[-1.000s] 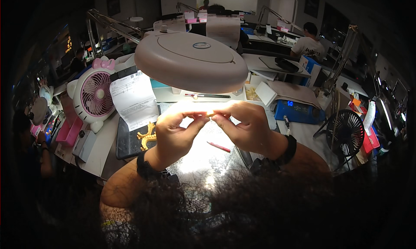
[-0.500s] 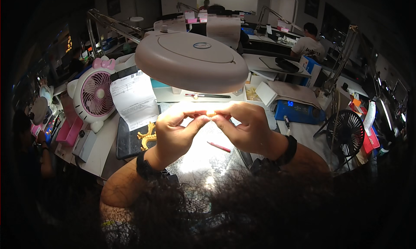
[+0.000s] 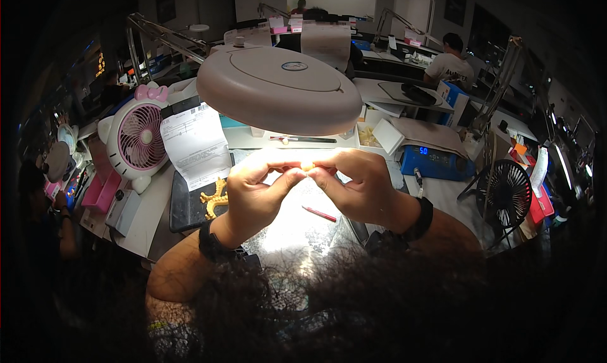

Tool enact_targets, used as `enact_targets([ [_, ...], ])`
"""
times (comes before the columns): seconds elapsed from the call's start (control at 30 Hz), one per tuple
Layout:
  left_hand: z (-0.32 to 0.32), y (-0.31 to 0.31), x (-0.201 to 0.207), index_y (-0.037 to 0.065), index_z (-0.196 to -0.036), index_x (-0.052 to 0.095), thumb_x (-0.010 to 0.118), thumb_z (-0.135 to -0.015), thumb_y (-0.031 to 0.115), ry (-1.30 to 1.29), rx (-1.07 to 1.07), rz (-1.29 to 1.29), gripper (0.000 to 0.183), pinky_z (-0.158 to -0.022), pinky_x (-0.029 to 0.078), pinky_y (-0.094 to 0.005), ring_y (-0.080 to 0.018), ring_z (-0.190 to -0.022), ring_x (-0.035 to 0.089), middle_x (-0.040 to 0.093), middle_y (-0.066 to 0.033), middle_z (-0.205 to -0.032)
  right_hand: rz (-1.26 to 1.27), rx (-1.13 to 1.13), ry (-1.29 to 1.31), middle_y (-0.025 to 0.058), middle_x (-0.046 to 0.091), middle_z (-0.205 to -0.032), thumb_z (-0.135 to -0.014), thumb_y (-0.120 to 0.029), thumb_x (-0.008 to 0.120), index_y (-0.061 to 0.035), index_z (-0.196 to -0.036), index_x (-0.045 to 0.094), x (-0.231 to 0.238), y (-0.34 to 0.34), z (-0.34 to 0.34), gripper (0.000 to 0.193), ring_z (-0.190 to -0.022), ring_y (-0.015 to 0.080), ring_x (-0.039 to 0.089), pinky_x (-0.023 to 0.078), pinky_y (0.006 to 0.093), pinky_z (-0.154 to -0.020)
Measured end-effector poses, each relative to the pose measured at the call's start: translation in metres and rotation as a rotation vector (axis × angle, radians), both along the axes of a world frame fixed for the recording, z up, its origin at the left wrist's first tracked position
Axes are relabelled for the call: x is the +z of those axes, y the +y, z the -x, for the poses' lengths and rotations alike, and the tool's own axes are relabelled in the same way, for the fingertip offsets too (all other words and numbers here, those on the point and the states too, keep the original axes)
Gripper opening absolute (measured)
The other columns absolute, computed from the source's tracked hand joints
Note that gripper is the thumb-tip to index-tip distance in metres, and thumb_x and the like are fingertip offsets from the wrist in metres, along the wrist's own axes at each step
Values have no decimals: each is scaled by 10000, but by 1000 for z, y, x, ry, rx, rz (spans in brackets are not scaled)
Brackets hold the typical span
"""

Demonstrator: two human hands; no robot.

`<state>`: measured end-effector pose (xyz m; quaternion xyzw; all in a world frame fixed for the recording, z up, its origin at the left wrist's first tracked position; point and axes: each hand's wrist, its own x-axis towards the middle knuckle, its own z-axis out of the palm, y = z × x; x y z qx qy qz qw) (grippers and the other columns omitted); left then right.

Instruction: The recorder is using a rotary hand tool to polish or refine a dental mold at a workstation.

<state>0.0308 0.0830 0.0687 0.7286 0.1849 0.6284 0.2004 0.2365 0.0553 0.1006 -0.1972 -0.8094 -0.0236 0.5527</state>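
Under the round lamp head, my left hand (image 3: 262, 183) and my right hand (image 3: 351, 179) meet fingertip to fingertip. Thumbs and forefingers of both are closed on a small pale orange piece (image 3: 308, 166); most of it is covered and its kind is too small to make out. Below the hands a dark red pencil-like stick (image 3: 319, 214) lies on the brightly lit bench surface (image 3: 284, 230). Beside my left wrist rests a yellow, curved arch-shaped piece (image 3: 215, 200) on a dark pad (image 3: 183, 205), partly behind the hand.
A large lamp head (image 3: 278, 91) hangs just beyond my hands. To the left stand a pink and white fan (image 3: 142, 135) and a printed sheet (image 3: 196, 145). At right are a blue control box (image 3: 436, 165) and a black fan (image 3: 504, 192). Other people sit farther off.
My fingertips shift very slightly around the small piece, which shows a little differently. Both hands otherwise stay in place, as do the things on the bench.
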Motion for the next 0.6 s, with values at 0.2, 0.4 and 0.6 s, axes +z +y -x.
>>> enact_targets([
  [0.2,1,1,1,-11,-973,771,847,-860,51,9,-9,-17,150,-714,565,-283,-152,-766,714,764,-95,-850,31,-1,-11,122,671,-717,-881,-65,763,-14,-912,711,1,-1,0,80,-597,276,650,502,366,-566],
  [0.4,0,0,2,-15,-995,768,843,-870,57,10,-34,38,163,-718,564,-280,-146,-770,709,761,-93,-865,20,-7,-17,121,673,-721,-886,-64,759,-13,-920,713,0,1,-1,77,-599,277,651,500,368,-565],
  [0.6,-1,-1,1,-34,-999,765,816,-902,51,-37,-116,113,138,-726,568,-267,-122,-778,709,771,-91,-868,24,-23,-28,118,676,-729,-886,-68,765,-12,-932,714,-1,2,-1,89,-601,267,650,500,366,-564],
])
